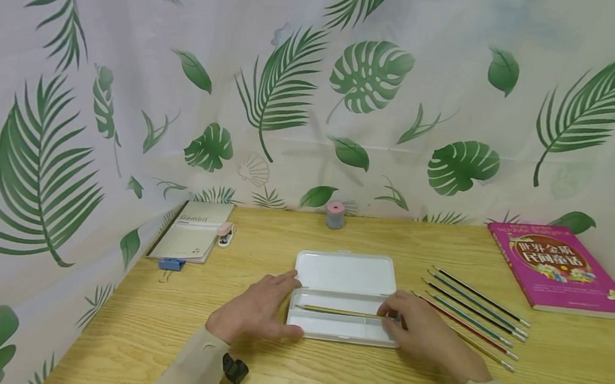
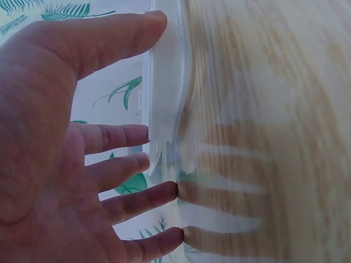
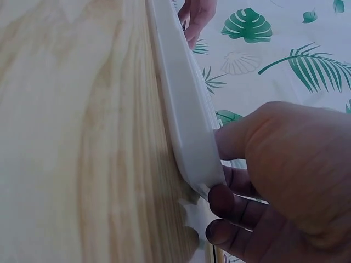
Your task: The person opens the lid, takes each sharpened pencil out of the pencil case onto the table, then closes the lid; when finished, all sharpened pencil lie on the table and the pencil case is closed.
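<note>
While both hands [image 1: 257,311] [image 1: 427,336] — fingers relaxed — flank the pencil case [image 1: 343,297], loose pencils [image 1: 476,316] lie right.

Backdrop: white curtain [image 1: 317,94] printed with green palm and monstera leaves, hanging behind the desk and wrapping round its left side; a faint horizontal crease runs across it. Furniture: light wooden desk [image 1: 323,379] with marked grain, its far edge touching the curtain. Light: soft and even, a small bright glare on the desk's near edge, faint shadows at the curtain's foot.
</note>
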The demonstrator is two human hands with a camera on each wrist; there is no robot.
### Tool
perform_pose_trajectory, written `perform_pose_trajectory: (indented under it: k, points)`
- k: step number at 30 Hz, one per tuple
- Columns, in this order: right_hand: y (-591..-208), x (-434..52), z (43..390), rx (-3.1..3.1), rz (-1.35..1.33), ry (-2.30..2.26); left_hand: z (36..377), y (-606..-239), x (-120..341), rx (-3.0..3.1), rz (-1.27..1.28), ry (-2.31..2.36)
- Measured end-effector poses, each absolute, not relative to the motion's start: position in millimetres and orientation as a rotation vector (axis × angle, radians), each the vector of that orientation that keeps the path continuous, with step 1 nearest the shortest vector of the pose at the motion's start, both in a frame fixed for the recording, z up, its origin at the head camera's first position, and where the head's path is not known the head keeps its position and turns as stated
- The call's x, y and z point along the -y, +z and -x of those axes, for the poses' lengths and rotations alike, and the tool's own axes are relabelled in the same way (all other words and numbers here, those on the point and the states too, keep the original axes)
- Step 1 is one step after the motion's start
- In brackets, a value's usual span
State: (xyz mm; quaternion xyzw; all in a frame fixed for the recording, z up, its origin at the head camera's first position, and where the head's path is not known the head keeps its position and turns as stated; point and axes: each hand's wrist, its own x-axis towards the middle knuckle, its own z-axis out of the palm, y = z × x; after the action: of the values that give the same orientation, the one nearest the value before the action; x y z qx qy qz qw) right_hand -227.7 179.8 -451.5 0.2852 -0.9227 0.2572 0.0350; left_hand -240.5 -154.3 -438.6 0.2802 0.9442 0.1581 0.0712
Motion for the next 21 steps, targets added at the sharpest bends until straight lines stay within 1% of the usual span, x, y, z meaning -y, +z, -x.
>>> perform_pose_trajectory:
  k: [13, 21]
  points:
    - [-447.9, -181.9, 228.6, 2.836, -0.850, 0.842, 240.9, -438.2, 154.9, -2.837, -0.855, 0.478]
    - [-448.1, -185.2, 228.1, 2.791, -0.777, 0.881, 240.4, -438.6, 154.9, -2.831, -0.857, 0.483]
